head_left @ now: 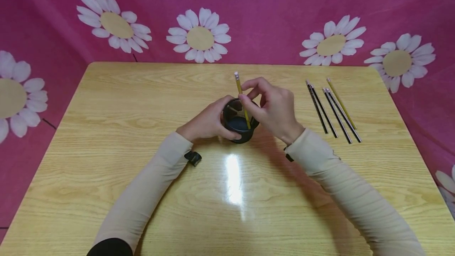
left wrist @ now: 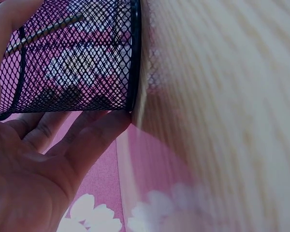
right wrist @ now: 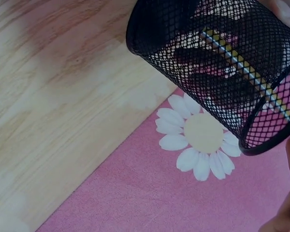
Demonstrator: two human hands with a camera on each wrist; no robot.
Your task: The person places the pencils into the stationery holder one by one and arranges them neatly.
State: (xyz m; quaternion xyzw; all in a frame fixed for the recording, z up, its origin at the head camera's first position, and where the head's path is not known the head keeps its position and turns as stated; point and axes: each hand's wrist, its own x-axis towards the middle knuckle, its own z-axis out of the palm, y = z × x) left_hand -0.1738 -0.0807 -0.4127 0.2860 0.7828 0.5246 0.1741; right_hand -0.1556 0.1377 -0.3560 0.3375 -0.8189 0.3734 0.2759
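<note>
A black mesh pencil cup (head_left: 242, 138) stands near the middle of the table. My left hand (head_left: 209, 119) grips it from the left, thumb at the near side; in the left wrist view its fingers (left wrist: 94, 140) lie along the mesh. Over the cup's mouth, my right hand (head_left: 275, 108) pinches a yellow pencil (head_left: 238, 85) between thumb and fingertips. The pencil leans with its white eraser up and its lower end inside the cup. Through the mesh (right wrist: 208, 104) in the right wrist view, the pencil (right wrist: 246, 67) shows running down inside.
To the right lie several dark striped pencils (head_left: 335, 114) and one yellow pencil (head_left: 342, 104), side by side at a slant. The wooden table (head_left: 117, 102) backs onto a pink cloth (head_left: 263, 19) with white flowers.
</note>
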